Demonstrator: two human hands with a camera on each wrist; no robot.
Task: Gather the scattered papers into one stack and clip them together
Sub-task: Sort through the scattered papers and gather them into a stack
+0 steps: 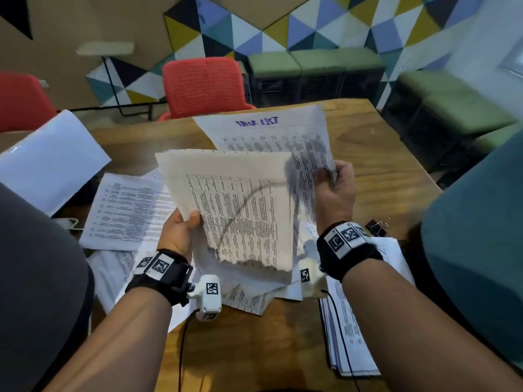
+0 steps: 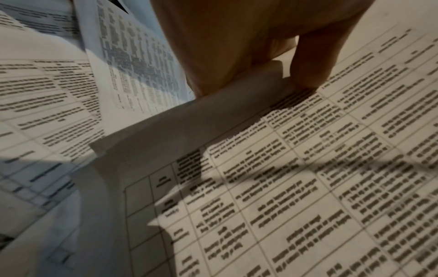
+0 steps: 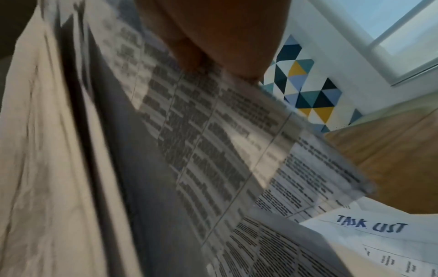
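Observation:
Both hands hold a bundle of printed sheets [image 1: 240, 210] tilted above the wooden table [image 1: 376, 165]. My left hand [image 1: 186, 224] grips its lower left edge, thumb [image 2: 308, 61] on the top page [image 2: 308, 187]. My right hand [image 1: 328, 176] pinches the right edge, where the sheets [image 3: 213, 140] fan apart. A sheet headed "TASK LIST" [image 1: 263, 128] shows behind the bundle, also in the right wrist view [image 3: 379, 234]; whether it is held is unclear. More loose sheets [image 1: 127, 213] lie underneath. A black binder clip [image 1: 376, 226] lies on the table right of my right wrist.
Another pile of printed pages [image 1: 348, 321] lies under my right forearm. A large blank white sheet [image 1: 51, 162] sits at the left. Red chairs [image 1: 203, 83] stand behind the table's far edge, green benches [image 1: 317, 63] beyond. Bare wood shows at the far right.

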